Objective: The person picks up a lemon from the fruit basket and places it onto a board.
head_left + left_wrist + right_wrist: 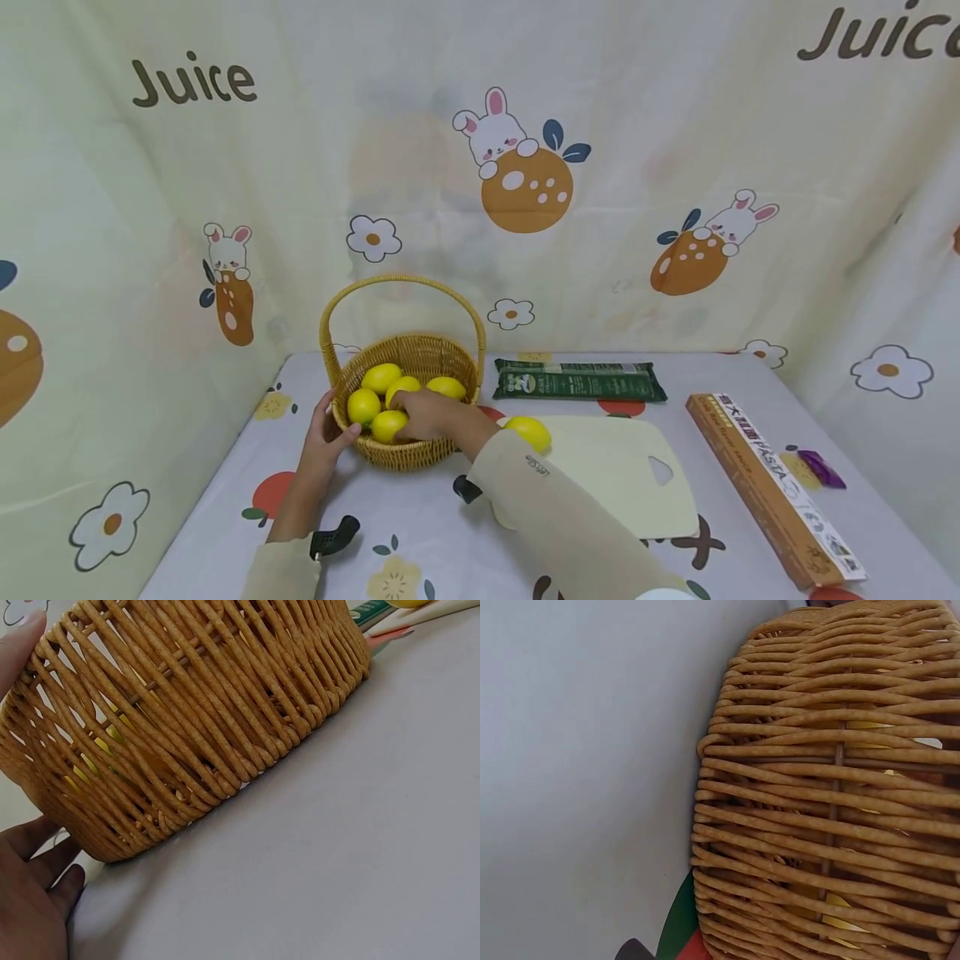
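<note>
A wicker basket with a tall arched handle stands at the back left of the table, holding several yellow lemons. My left hand grips its left side, thumb over the front rim; in the left wrist view, the fingers lie against the woven wall. Reaching in over the right rim, my right hand has its fingers curled at a lemon near the front. Part of that grasp is hidden. Only the basket's outer weave fills the right wrist view, with yellow showing through gaps.
Right of the basket, one lemon lies on a cream cutting board, partly behind my right sleeve. A green pasta packet lies behind the board. Farther right are a long pasta box and a small purple packet.
</note>
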`<state>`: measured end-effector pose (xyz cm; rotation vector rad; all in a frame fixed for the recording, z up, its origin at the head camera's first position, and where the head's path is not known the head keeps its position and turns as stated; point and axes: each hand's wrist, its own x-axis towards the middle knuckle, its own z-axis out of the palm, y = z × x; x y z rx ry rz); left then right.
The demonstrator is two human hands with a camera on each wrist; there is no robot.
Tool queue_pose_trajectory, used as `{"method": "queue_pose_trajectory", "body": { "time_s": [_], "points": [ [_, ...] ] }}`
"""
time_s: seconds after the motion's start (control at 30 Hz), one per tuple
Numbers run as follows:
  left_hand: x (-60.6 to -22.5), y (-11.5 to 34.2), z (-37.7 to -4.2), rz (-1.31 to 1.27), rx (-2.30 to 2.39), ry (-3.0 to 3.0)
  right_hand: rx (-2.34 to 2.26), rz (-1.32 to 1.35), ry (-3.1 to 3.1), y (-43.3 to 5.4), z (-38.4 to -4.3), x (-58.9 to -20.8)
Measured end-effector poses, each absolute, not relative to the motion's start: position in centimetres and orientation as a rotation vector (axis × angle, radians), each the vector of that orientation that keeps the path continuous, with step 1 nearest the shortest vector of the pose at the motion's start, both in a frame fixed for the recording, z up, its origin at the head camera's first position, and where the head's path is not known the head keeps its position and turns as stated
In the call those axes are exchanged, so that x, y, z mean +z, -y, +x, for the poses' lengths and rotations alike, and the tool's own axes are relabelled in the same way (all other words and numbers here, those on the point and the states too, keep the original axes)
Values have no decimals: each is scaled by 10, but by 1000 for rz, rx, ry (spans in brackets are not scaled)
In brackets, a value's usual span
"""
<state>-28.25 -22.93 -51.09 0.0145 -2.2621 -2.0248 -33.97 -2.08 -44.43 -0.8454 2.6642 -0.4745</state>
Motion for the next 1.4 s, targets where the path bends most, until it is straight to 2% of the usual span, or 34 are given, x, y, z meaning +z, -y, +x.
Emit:
{"method": "queue_pose_trajectory", "body": {
  "time_s": [0.27, 0.6, 1.4],
  "points": [
    [-490, 224, -271, -2, -2020, 2281, -459, -829, -2686, 21, -340, -445],
    [-518, 231, -285, -16, -1994, 2256, -470, -945, -2693, 13, -339, -439],
    [-518, 232, -287, 21, -2012, 2255, -520, -986, -2706, -30, -327, -398]
  ]
}}
